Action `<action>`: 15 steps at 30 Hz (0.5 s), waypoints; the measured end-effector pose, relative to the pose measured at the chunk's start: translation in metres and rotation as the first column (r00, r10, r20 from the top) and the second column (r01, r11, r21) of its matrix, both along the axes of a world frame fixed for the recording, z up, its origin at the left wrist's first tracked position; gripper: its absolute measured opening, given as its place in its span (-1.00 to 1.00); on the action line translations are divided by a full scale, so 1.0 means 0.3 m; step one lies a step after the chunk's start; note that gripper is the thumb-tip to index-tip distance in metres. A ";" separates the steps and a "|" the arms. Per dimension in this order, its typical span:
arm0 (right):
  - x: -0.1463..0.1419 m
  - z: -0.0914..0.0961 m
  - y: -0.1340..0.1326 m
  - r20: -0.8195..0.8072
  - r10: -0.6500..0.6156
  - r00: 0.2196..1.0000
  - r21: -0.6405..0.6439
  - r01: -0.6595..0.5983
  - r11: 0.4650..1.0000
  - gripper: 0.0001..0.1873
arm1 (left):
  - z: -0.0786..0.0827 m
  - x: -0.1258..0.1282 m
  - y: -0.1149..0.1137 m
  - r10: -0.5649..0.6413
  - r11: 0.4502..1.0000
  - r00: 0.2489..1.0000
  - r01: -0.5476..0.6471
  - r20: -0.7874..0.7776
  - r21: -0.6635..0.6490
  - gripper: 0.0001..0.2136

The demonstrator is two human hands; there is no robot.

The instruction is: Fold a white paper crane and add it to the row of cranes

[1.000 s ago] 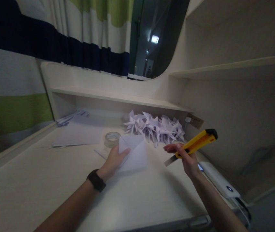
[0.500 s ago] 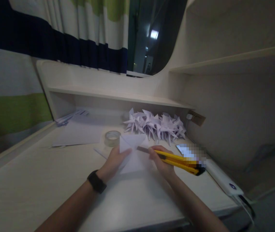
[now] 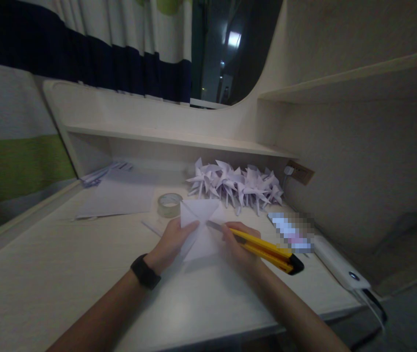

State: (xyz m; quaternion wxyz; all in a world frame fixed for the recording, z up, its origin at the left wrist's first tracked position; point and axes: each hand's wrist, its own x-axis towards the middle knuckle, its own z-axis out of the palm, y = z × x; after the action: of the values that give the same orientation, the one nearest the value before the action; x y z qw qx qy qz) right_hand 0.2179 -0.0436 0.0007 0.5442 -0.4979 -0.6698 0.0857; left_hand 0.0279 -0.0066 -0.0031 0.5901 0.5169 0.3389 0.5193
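Note:
A white square of paper (image 3: 201, 239) with diagonal lines is pinched at its left edge by my left hand (image 3: 173, 239), thumb on top. My right hand (image 3: 241, 244) grips a yellow utility knife (image 3: 267, 248) with a black end. Its blade is out and the tip lies at about the middle of the paper. Just behind the paper stands a roll of clear tape (image 3: 169, 205). A thin white paper stick (image 3: 151, 227) lies on the desk, partly hidden by my left hand.
Several white paper pinwheels (image 3: 233, 183) are heaped at the back. Flat paper sheets (image 3: 116, 195) lie at the back left. On the right are a phone (image 3: 285, 230), partly blurred, and a white power strip (image 3: 340, 266) with cables. A low shelf (image 3: 179, 142) overhangs the desk's back.
The knife's rear end has dropped and swung slightly toward me, its tip staying near the paper's middle. My left hand keeps its hold. The camera view has shifted slightly.

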 end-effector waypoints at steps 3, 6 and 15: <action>-0.002 0.000 -0.004 0.016 -0.013 1.000 0.017 0.013 1.000 -0.76 | 0.007 0.000 -0.004 0.008 1.000 1.000 -0.007 -0.018 0.017 -0.65; -0.005 0.005 -0.007 0.033 -0.015 0.999 0.044 0.014 0.999 -0.77 | 0.007 -0.001 -0.004 -0.004 1.000 1.000 0.004 -0.017 0.003 -0.63; -0.012 0.012 -0.009 0.065 -0.053 0.996 0.047 0.050 0.998 -0.76 | 0.010 0.002 -0.005 -0.006 1.000 1.000 0.007 -0.019 0.010 -0.67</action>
State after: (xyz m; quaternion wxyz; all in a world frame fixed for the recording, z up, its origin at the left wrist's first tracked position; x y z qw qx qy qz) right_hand 0.2144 -0.0463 0.0044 0.5349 -0.5050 -0.6762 0.0396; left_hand 0.0284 -0.0082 -0.0001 0.5859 0.5260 0.3402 0.5141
